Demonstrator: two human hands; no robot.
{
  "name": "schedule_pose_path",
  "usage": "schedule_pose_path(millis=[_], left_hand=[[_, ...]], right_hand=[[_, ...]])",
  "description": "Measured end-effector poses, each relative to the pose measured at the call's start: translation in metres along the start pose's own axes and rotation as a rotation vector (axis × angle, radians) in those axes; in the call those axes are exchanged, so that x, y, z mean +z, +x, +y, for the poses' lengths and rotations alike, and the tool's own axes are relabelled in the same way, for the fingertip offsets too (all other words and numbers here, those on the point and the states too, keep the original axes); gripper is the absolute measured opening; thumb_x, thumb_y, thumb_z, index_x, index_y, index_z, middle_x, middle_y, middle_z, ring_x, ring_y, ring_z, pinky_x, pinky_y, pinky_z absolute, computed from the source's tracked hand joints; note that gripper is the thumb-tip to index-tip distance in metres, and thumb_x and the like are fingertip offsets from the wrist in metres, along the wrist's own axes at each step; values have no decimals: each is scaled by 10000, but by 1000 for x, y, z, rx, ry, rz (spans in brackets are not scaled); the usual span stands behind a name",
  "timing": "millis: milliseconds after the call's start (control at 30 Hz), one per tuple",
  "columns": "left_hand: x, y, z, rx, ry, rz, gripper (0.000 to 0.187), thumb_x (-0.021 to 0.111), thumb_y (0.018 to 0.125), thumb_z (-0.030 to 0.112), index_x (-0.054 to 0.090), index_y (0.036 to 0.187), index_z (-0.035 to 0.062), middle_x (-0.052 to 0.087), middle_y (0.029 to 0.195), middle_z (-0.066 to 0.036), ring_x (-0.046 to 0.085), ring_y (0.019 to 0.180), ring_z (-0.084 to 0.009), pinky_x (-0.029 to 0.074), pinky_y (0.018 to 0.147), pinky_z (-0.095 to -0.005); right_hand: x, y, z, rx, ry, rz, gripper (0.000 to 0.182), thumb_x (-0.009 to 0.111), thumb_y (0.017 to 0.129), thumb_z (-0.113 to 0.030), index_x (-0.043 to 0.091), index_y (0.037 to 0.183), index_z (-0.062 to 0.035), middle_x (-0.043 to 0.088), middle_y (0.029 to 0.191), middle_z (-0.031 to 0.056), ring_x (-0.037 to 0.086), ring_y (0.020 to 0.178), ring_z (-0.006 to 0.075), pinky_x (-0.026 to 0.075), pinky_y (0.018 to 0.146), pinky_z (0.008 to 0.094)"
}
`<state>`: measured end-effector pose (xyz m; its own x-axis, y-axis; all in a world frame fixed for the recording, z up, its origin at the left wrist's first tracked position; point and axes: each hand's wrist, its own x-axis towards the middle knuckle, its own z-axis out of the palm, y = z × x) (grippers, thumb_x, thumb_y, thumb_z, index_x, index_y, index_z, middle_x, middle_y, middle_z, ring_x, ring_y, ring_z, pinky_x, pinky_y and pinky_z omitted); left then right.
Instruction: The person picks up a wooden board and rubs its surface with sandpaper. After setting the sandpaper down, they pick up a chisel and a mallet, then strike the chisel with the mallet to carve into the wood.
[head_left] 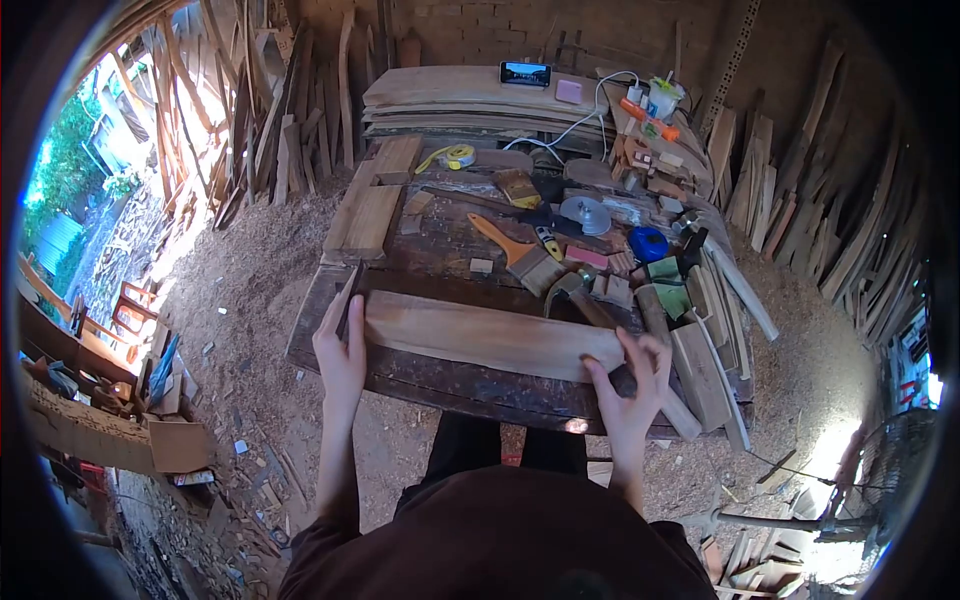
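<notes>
Nearest the camera is the person's dark shirt, with the legs below the near edge of the tabletop. From the left, a cardboard box sits well apart from the tabletop, near a floor strewn with shavings. The left hand is at the left end of a long wooden board, thumb and fingers only narrowly parted and upright against that end. A thin dark strip shows between them; whether it belongs to the board cannot be told. The board lies along the near edge, tilted slightly down to the right.

Near the left edge, toward the far left corner, is a notched wooden piece. Right of it comes a yellow tape measure, with stacked boards behind, carrying a lit phone. Mid-tabletop lie an orange-handled brush, a small yellow knife, a disc and a pink block. The right hand is curled around the board's right end, thumb on the near side, fingers beyond. Farther right are a blue tape measure, green pieces and, along the right edge, wooden lengths.
</notes>
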<state>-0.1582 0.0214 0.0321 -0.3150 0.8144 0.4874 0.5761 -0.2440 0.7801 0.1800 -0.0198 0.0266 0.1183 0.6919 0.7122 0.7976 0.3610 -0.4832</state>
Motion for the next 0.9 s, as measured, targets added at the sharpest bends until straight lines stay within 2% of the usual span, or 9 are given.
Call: schedule_pose_path(millis=[100, 167, 267, 333, 400, 533, 667, 733, 900], left_hand=[[3, 12, 6, 162, 211, -60, 362, 522, 1011, 191, 581, 1301, -18, 619, 1277, -212, 587, 1210, -332, 422, 1037, -383], [5, 21, 7, 309, 372, -72, 376, 523, 1009, 211, 582, 1299, -20, 619, 1279, -207, 585, 1213, -325, 414, 1051, -396], [7, 33, 11, 445, 579, -124, 407, 526, 998, 255, 580, 1290, -24, 617, 1291, -183, 588, 1210, -304, 404, 1068, -426], [13, 34, 23, 504, 602, -200, 386, 553, 982, 244, 598, 1258, -22, 621, 1290, -171, 602, 1194, -289, 424, 1048, -422], [28, 24, 40, 609, 531, -293, 365, 598, 951, 246, 628, 1211, -8, 637, 1269, -152, 619, 1173, -261, 450, 1015, -398], [67, -10, 69, 730, 409, -316, 364, 605, 947, 256, 634, 1207, 3, 642, 1265, -144, 623, 1171, -256, 462, 991, -386], [56, -6, 62, 676, 359, -332, 376, 609, 945, 269, 634, 1213, 7, 639, 1273, -144, 615, 1182, -267, 458, 993, -389], [34, 2, 43, 489, 529, -199, 392, 609, 945, 275, 625, 1233, 10, 637, 1282, -135, 607, 1196, -270, 451, 1000, -398], [44, -18, 57, 505, 511, -194, 390, 601, 948, 282, 629, 1233, 17, 608, 1325, -139, 599, 1210, -279, 439, 1018, -412]], right_hand=[[21, -6, 9, 157, 283, -43, 710, 878, 690, -121, 505, 1288, -35, 488, 1286, 172, 503, 1166, 298, 359, 1046, 396], [39, -13, 14, 240, 437, -44, 889, 852, 706, -56, 327, 1424, -51, 436, 1352, 157, 433, 1272, 272, 322, 1099, 381], [37, -11, 9, 439, 737, -24, 849, 854, 702, -45, 361, 1394, -35, 433, 1356, 152, 425, 1278, 257, 322, 1100, 365], [37, -20, 29, 356, 561, -93, 846, 855, 702, -31, 364, 1391, -29, 452, 1337, 146, 450, 1249, 233, 352, 1075, 346], [35, -26, 34, 552, 712, -231, 792, 876, 695, -44, 398, 1326, -21, 488, 1310, 138, 491, 1223, 213, 399, 1047, 343], [30, -34, 31, 458, 729, -227, 755, 874, 704, -43, 405, 1296, -25, 522, 1242, 115, 530, 1166, 200, 434, 1004, 334], [28, -33, 27, 480, 772, -209, 734, 858, 724, -32, 393, 1293, -32, 519, 1221, 107, 532, 1148, 193, 439, 999, 331], [28, -34, 28, 486, 788, -222, 737, 854, 726, -26, 388, 1297, -34, 518, 1225, 107, 533, 1144, 193, 439, 1001, 330], [34, -34, 26, 500, 824, -200, 748, 852, 723, -20, 384, 1307, -38, 518, 1236, 112, 535, 1147, 201, 431, 1012, 335]])
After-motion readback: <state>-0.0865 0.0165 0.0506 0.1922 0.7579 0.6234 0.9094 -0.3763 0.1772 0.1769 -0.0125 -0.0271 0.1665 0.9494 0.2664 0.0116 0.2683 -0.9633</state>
